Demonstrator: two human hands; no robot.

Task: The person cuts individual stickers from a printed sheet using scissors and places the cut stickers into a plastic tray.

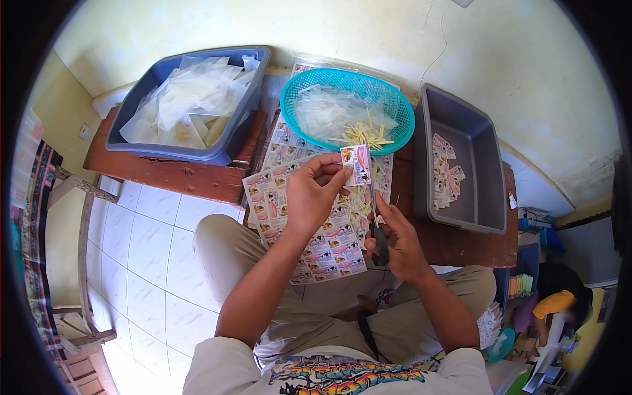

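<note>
Between thumb and fingers, my left hand [318, 192] pinches a small printed label [356, 164] with a pink and yellow design. My right hand [399, 245] grips a pair of scissors [378, 238] by its dark handles, blades pointing up along the label's right edge. How far the blades are apart, I cannot make out. Under both hands lie uncut sheets of the same labels [329, 247], reaching over my lap. Just beyond the label stands a turquoise basket [289, 118] holding clear plastic pieces [329, 112] and thin yellowish paper strips [368, 135].
A grey tub [464, 220] with several cut labels [446, 174] stands at the right on a brown wooden bench [461, 250]. At the left, a blue-grey tub [224, 148] holds plastic sheets or bags [191, 92]. Another person [559, 299] is at the lower right, beside assorted items.
</note>
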